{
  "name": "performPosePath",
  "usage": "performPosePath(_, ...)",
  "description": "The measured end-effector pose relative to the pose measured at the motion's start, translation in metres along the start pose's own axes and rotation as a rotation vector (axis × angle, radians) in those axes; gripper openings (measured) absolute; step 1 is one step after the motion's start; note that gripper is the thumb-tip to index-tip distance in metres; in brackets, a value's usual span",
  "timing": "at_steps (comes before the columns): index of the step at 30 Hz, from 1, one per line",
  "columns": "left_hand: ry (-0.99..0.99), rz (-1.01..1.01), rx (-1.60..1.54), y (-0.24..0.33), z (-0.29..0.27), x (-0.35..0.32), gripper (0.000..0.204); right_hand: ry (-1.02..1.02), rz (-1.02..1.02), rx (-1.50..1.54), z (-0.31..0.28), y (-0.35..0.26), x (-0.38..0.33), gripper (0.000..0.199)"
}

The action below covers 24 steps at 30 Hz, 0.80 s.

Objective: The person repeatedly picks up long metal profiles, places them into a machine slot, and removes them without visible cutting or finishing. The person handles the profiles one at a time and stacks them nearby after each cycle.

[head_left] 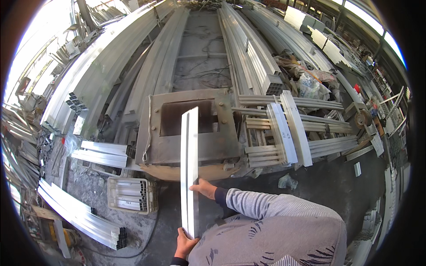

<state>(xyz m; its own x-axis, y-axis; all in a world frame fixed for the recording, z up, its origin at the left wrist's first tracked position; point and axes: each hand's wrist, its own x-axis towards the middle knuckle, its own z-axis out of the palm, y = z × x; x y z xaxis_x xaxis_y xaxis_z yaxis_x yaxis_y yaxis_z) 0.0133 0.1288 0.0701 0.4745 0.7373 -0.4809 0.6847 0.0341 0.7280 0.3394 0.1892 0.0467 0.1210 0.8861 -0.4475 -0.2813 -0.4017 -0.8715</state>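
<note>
A long pale aluminium profile (190, 155) with a dark lengthwise groove stands out in front of me, held in both hands. My left hand (184, 244) is closed round its near end, thumb up along the side. Further up, my right hand (204, 188) grips its right edge, the thumb on the top face. The far end of the profile lies over the dark rectangular opening of a grey metal machine (173, 153); whether it touches the machine I cannot tell. The parts of my fingers under the profile are hidden.
A white plastic crate (155, 196) of short profiles stands left of me, beside stacked profiles (80, 213) on the floor. To the right, two profiles (296, 133) lie across a stack of bars (262, 155). Long profile bundles (155, 66) run away on both sides.
</note>
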Motion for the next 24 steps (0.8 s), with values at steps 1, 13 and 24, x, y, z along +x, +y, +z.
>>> performPosePath(1,-0.065,0.042,-0.178,0.012,0.000,0.014,0.078,-0.126,-0.015,0.068,-0.001,-0.005,0.007,0.082)
performPosePath(13,-0.738,-0.141,-1.156,0.149,0.006,0.195,0.057,0.711,-0.064,-0.804,-0.042,-0.144,0.101,0.101)
performPosePath(24,-0.571,-0.215,-1.303,0.187,0.027,0.270,0.047,0.809,-0.278,-1.307,-0.097,-0.194,0.157,0.087)
